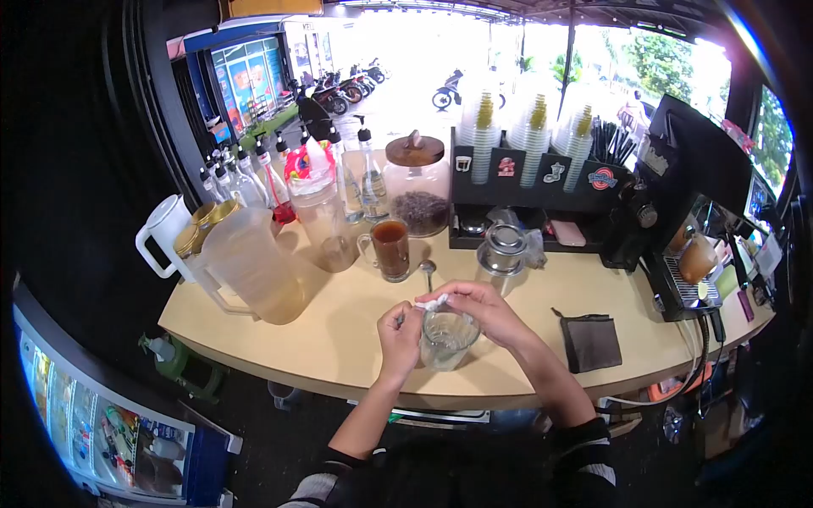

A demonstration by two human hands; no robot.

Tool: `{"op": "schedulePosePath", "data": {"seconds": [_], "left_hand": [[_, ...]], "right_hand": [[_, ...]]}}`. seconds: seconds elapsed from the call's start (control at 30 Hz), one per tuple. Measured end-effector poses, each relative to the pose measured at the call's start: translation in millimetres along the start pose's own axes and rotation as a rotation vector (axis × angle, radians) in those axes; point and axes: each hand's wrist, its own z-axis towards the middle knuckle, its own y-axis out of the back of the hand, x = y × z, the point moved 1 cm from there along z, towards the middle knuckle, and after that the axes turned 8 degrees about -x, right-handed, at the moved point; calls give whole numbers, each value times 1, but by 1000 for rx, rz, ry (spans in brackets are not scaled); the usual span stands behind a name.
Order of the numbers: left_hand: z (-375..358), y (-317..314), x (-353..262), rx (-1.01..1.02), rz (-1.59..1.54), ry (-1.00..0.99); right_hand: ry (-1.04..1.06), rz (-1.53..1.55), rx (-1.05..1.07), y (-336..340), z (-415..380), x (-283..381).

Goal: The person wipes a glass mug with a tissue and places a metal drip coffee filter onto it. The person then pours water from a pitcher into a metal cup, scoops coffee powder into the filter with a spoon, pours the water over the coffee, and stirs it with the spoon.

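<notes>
A clear glass jar (pixel 449 345) stands near the front edge of the counter. My left hand (pixel 399 340) is closed beside its left rim, thumb and fingertips pinching a small crumpled white piece, like tissue or a packet (pixel 434 302). Coming over the jar's far right side, my right hand (pixel 485 310) grips the other end of that white piece with its fingertips. Just behind my hands lies a spoon (pixel 428 269). A glass mug of brown drink (pixel 391 251) sits beyond it, and a metal drip filter (pixel 506 247) rests on a glass to the right.
On the left stand a plastic pitcher (pixel 254 267), a tall container (pixel 322 222) and several pump bottles. A lidded jar (pixel 416 188) and a black cup rack (pixel 542 190) line the back. A dark cloth (pixel 590 342) and an espresso machine (pixel 690 262) are right.
</notes>
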Motion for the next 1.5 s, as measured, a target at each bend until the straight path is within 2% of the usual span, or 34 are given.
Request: {"op": "schedulePosePath", "data": {"seconds": [0.13,0.2,0.33,0.4,0.47,0.5,0.57,0.6,0.63,0.7,0.73,0.8,0.83,0.9,0.93,1.0,1.03,1.1,1.13,1.17,1.23,1.27,1.3,1.37,1.43,1.5], "left_hand": [[-13,-17,7,-48,-38,105],[-16,-15,17,-31,31,89],[-13,-4,-3,-5,139,50],[-1,6,-6,60,252,-57],[9,9,-8,116,312,-103],[13,9,-10,181,370,-143],[19,10,-16,194,426,-166],[21,12,-19,204,481,-201],[23,14,-20,206,477,-206],[28,23,-26,102,522,-259],[32,26,-26,100,520,-265],[38,31,-23,-34,504,-234],[38,34,-21,-40,501,-234],[40,39,-20,-71,512,-283],[41,41,-22,-78,509,-285],[45,43,-24,-60,484,-315],[48,45,-26,-63,481,-318],[50,51,-27,15,529,-377],[50,52,-27,26,528,-378],[50,52,-27,38,561,-418],[50,46,-26,60,588,-453],[49,41,-28,49,652,-510],[50,37,-29,35,715,-570],[49,35,-27,36,746,-567],[49,35,-24,34,783,-558],[51,32,-20,-4,793,-623]], "right_hand": [[14,-9,-116,13,-26,-8],[31,-39,-166,14,-40,-14],[58,-109,-274,28,-58,-23],[68,-142,-291,25,-55,-17],[484,-615,-189,14,-48,5],[478,-613,-188,10,-39,10],[767,-1232,201,-3,-20,21],[861,-1333,215,-7,-14,25],[863,-1339,212,-9,-12,24],[676,-1678,333,-13,-5,17],[682,-1682,333,-18,-2,19],[429,-1403,388,-27,2,26],[431,-1406,394,-32,3,30],[185,-1116,303,-38,8,38],[187,-1120,308,-41,10,37],[52,-663,178,-42,14,36],[54,-666,179,-39,18,35],[-212,-100,120,-25,25,26],[-192,120,106,-18,30,21],[-189,119,94,-16,36,18],[346,-678,-228,-15,46,18],[291,-574,-105,-15,46,9],[288,-576,-115,-21,42,6],[290,-702,-130,-35,37,6],[281,-680,-156,-40,33,6],[339,-746,-159,-46,24,0]]}}
